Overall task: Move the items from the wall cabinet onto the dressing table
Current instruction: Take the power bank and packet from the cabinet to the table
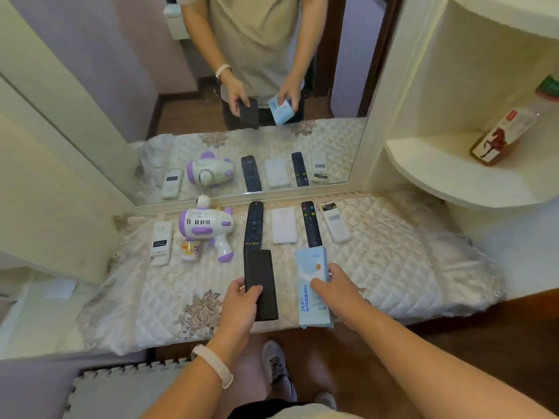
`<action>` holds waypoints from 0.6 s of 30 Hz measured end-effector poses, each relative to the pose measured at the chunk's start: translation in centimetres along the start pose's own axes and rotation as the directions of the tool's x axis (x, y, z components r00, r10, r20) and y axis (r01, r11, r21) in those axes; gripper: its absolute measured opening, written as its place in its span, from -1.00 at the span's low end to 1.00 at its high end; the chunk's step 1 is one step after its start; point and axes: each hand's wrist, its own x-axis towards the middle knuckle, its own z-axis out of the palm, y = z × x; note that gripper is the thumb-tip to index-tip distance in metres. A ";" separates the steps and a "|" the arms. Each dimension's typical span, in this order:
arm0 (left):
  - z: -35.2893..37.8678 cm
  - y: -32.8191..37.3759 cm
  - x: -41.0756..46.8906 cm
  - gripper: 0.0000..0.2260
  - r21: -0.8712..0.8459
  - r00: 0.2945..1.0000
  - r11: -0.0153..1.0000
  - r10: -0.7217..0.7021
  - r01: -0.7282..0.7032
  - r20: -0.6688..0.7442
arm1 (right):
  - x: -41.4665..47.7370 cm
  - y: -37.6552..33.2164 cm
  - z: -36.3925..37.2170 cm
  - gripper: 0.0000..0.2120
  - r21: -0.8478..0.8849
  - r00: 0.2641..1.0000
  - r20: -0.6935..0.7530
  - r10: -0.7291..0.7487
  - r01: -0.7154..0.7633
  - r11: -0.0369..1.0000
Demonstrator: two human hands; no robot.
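My left hand (pixel 242 306) grips a flat black case (pixel 260 285) by its near end, just above the quilted dressing table (pixel 393 267). My right hand (pixel 335 288) grips a light blue packet (pixel 311 276) with printed text, held over the table's front edge. Both items hover in front of a row laid out by the mirror: a white remote (pixel 161 243), a purple-and-white toy gun (pixel 208 226), a black remote (pixel 253 225), a white power bank (pixel 284 225), a second black remote (pixel 310 223) and another white remote (pixel 335 226).
A small printed cup (pixel 190 249) stands by the toy. A big mirror (pixel 211 101) backs the table. To the right, a curved white shelf (pixel 453 173) carries a bottle of amber liquid (pixel 502 137). Foam mats and my shoe (pixel 276 367) lie below.
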 end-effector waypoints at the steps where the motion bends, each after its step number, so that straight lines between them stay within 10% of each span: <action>1: -0.1 -0.1 1.1 -0.77 0.010 1.000 1.000 -0.008 0.008 0.003 | 0.8 -0.1 0.3 -0.80 -0.031 1.000 0.001 0.016 -0.016 0.999; 18: 2.2 -3.6 11.2 -0.81 0.132 0.963 0.980 -0.175 0.150 0.203 | 10.2 0.1 2.8 -0.77 -0.244 0.984 0.069 0.162 -0.141 0.960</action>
